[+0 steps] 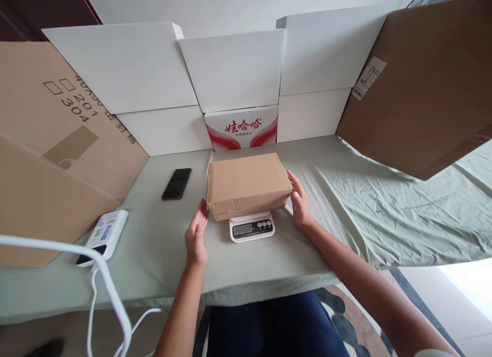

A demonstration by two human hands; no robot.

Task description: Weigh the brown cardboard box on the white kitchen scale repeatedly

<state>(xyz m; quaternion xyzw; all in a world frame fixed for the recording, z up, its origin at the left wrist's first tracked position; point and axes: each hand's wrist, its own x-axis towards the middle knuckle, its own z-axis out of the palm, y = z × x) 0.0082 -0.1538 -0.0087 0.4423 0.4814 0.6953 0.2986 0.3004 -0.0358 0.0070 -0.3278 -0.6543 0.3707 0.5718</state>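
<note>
A closed brown cardboard box (249,180) rests on a small white kitchen scale (252,229), whose display and buttons stick out in front of it. My left hand (197,234) is at the box's left side, fingertips against its front left corner. On the opposite side, my right hand (299,201) presses its thumb and fingers to the right edge, so the box sits between both hands. Part of the fingers is hidden by the box. Most of the scale's platform is covered too, and no digits can be read on its display.
A black phone (177,184) lies left of the box. Further left are a white device (104,236) with a cable and a white curved tube (103,270). White boxes (234,70) line the back; large cartons (418,85) flank the green cloth (315,244).
</note>
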